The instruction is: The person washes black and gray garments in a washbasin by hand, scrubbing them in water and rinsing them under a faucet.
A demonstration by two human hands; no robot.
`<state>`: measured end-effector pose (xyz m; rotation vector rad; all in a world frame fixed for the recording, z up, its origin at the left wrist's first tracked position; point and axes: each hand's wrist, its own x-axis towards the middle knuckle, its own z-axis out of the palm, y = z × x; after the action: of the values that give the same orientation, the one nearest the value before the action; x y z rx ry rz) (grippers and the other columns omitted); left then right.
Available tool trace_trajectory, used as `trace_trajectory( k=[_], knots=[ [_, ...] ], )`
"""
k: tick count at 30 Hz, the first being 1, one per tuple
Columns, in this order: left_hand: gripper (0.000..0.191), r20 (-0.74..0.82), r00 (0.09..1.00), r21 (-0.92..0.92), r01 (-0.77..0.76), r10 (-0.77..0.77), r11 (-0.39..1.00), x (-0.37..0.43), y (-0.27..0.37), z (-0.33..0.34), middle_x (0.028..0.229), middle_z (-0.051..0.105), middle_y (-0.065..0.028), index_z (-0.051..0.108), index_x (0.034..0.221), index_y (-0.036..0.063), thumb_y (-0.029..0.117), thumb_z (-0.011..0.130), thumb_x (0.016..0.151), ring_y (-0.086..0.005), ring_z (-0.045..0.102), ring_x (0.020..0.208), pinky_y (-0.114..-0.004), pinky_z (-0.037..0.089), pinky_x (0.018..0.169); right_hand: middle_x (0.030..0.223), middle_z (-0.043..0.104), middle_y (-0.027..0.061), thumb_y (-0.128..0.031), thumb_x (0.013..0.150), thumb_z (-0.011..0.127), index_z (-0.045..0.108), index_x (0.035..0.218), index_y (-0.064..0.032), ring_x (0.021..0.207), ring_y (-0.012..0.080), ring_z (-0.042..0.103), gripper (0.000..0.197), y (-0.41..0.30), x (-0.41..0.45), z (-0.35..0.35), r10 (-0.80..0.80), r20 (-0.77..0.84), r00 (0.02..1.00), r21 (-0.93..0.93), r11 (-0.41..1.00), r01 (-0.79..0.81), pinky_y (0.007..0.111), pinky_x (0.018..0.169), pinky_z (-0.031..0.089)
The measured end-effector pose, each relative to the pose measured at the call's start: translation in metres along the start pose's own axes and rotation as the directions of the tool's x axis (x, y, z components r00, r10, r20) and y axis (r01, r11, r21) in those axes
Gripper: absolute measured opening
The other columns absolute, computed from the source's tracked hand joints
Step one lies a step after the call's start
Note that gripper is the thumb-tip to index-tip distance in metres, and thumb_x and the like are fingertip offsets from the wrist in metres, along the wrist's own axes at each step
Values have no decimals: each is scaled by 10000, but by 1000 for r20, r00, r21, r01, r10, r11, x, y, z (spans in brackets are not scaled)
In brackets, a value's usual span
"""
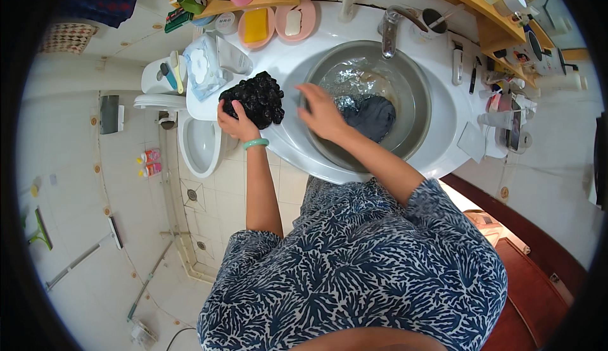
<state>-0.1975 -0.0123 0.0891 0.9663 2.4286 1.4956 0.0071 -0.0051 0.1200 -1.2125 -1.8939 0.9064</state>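
My left hand [241, 124], a green bangle at its wrist, grips the lower left side of a glossy black, knobbly object [259, 97] over the left end of the white sink counter. What that object is cannot be told. My right hand [320, 111] is above the left rim of a grey round basin [420, 128]. It is slightly blurred, with its fingers apart and nothing visible in it. The basin sits in the white washbasin under a metal faucet [389, 37]. It contains clear water, and a dark blue-grey cloth-like item [375, 116] lies in it, partly behind my right forearm.
Behind my left hand stand a wet-wipe pack [204, 68], a squeeze tube [232, 56], and pink soap dishes holding a yellow bar [256, 26] and a white bar [293, 22]. Wooden shelves [494, 23] overhang the back. A toilet [202, 147] is at left.
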Motion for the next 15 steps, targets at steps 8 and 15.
trace_trajectory(
  k=[8, 15],
  knots=[
    [222, 507, 611, -385, -471, 608, 794, -78, 41, -2, 1214, 497, -161, 613, 978, 63, 8, 582, 765, -353, 390, 1212, -382, 389, 937, 1256, 503, 114, 61, 560, 588, 559, 1146, -122, 1193, 365, 418, 614, 67, -90, -118, 234, -62, 970, -405, 882, -239, 468, 1021, 310],
    [785, 940, 120, -154, -687, 320, 710, -140, 44, 67, 1200, 523, -135, 432, 1308, 181, 8, 728, 602, -352, 526, 1092, -453, 401, 971, 1188, 549, 166, 0, 578, 690, 555, 1060, -84, 1111, 390, 482, 507, 121, -90, -105, 126, 137, 983, -306, 949, -79, 436, 964, 380]
  ],
)
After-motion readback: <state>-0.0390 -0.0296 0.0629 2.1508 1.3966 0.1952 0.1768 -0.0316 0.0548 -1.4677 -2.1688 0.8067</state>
